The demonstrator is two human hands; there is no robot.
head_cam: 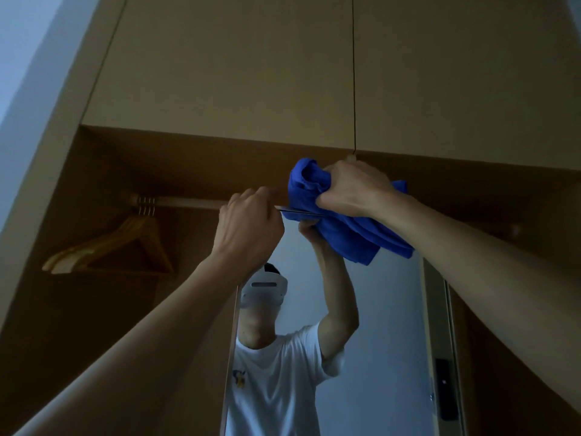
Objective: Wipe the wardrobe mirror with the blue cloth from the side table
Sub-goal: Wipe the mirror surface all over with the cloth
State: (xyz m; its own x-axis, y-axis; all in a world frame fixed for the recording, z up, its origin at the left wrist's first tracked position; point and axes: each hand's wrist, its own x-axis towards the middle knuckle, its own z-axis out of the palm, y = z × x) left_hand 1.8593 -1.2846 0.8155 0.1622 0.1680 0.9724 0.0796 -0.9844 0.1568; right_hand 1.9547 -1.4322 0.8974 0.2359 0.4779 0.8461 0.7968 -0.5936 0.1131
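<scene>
**Wardrobe mirror (pixel 386 335): wipe at the top edge, most of the glass looks undone**

Fetch step is done: the blue cloth (pixel 339 237) is off the side table and up at the mirror's top edge. The right hand (pixel 355 190) has its fingers clenched round the bunched cloth and presses it onto the upper rim, with loose folds hanging over the glass below. The left hand (pixel 248 225) has its fingers curled over the top-left corner, apparently steadying the panel. My read is an early stage, with the top strip in progress and the whole face below to do. Can't tell from the glass which parts are clean. The clothes rail (pixel 188 202) and hangers (pixel 125 243) sit to the left.
</scene>
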